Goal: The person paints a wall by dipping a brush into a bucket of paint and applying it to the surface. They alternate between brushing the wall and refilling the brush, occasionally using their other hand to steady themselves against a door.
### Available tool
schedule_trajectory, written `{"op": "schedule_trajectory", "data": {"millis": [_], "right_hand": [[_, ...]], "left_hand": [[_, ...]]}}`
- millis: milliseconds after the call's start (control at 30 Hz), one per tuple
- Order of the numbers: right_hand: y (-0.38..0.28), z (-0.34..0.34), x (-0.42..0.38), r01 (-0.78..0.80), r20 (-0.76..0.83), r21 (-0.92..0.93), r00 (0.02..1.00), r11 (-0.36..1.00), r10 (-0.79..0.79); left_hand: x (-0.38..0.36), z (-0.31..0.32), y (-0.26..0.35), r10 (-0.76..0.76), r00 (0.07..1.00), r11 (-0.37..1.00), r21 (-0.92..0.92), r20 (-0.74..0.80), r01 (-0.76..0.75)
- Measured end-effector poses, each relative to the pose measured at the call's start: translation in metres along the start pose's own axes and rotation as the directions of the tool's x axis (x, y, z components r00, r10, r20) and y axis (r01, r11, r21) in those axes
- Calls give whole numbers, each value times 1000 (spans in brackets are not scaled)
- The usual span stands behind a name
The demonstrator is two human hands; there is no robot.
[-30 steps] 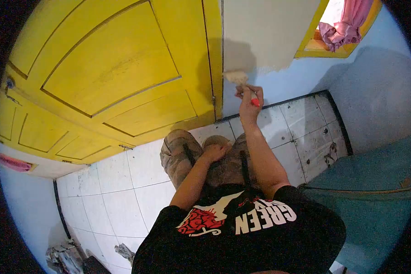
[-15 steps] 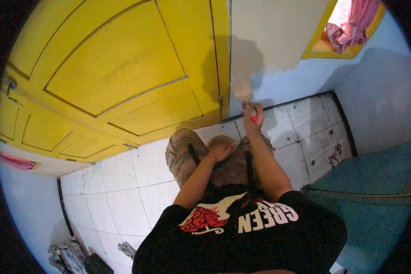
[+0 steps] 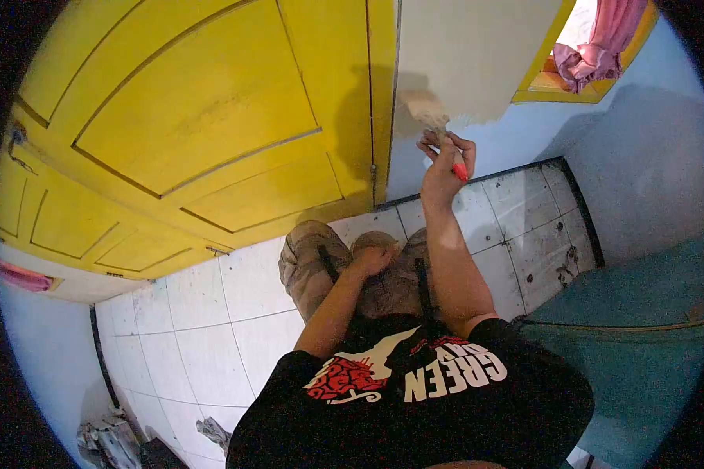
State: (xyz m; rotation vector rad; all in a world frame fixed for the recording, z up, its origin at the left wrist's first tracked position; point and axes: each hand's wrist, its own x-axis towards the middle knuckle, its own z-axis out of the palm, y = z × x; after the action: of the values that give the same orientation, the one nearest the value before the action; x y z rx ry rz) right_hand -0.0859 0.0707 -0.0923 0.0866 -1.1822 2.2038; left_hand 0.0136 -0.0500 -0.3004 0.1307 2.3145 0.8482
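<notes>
I see the paintbrush higher on the wall than half a second ago, its bristles now at the ragged edge where fresh beige meets the old blue, so I judge an upward stroke is extending the coat. It has pale, paint-loaded bristles and a red handle, gripped in my right hand just right of the yellow door. My left hand rests loosely curled on my knee, nearer me.
</notes>
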Motion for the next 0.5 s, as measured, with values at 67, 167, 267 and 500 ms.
{"op": "schedule_trajectory", "data": {"millis": [67,167,267,500], "right_hand": [[1,-3,-8,52,52,-13,997,999,-52],[33,-30,-20,131,176,-154,979,979,-103],[76,-65,-38,89,221,-325,975,941,-16],[97,-104,-53,-123,91,-65,988,990,128]], "left_hand": [[17,12,-21,-32,999,999,3,25,32],[7,8,-11,-55,998,998,23,21,54],[49,43,-61,80,992,996,33,-97,-77],[98,76,-112,273,955,930,288,-120,-230]]}}
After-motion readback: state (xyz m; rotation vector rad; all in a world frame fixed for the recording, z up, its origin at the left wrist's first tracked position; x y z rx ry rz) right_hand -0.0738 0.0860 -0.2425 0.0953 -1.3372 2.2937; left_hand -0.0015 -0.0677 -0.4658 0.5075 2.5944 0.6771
